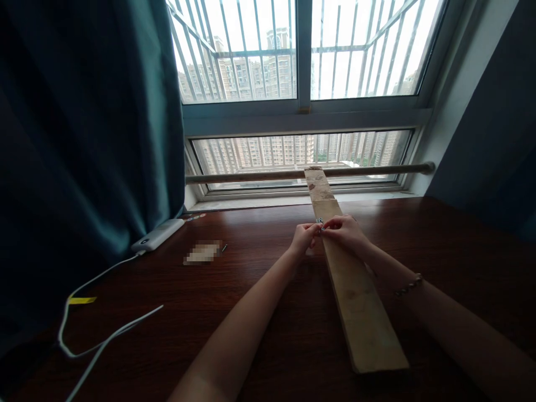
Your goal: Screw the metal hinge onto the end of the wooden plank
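A long pale wooden plank (355, 301) lies on the dark wooden table (259, 262), running from the near right toward the window, its far end resting against a round wooden rail (251, 176). My left hand (304, 239) and my right hand (345, 230) meet over the plank's middle. Both are pinched together on a small metallic thing (321, 224) between the fingertips; it is too small to name. A beaded bracelet (409, 285) sits on my right wrist.
A white power bank (158, 234) lies at the back left with a white cable (96, 324) looping toward the near edge. A blurred small item (202, 252) lies beside it. A dark teal curtain (84, 139) hangs left; the barred window (301, 84) is ahead.
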Tool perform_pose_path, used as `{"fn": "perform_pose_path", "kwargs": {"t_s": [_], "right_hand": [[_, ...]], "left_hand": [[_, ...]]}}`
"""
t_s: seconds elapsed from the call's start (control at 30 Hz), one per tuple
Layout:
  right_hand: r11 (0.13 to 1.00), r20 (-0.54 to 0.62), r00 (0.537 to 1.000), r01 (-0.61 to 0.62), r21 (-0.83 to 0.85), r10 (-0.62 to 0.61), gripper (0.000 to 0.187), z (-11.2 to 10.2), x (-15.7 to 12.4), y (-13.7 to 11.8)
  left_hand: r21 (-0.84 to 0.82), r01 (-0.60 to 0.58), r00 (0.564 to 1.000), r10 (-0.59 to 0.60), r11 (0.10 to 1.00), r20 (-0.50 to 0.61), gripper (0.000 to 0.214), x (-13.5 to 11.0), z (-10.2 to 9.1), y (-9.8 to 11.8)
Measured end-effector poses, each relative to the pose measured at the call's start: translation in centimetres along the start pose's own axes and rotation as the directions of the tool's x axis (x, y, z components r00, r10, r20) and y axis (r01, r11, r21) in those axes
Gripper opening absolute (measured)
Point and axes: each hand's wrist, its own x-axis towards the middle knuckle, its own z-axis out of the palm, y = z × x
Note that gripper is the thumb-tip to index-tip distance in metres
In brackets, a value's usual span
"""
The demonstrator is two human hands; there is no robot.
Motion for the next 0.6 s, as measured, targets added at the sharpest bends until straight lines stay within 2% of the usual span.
{"fn": "perform_pose_path", "kwargs": {"t_s": [0.33,0.47,0.6], "right_hand": [[0.992,0.002,1.0,-0.013,0.123,0.013,0.034,-0.04,-0.07,0.28],[0.995,0.0,1.0,0.001,0.095,-0.001,0.033,-0.16,-0.23,0.0],[0.998,-0.06,0.996,0.065,-0.001,-0.065,0.024,-0.08,-0.51,-0.52]], "left_hand": [[0.024,-0.018,1.0,0.019,1.0,-0.007,0.022,-0.25,0.21,0.23],[0.031,-0.002,1.0,0.002,1.0,-0.015,0.023,-0.41,0.29,0.35],[0.043,-0.018,0.999,0.019,0.999,-0.029,0.026,-0.44,0.37,0.34]]}}
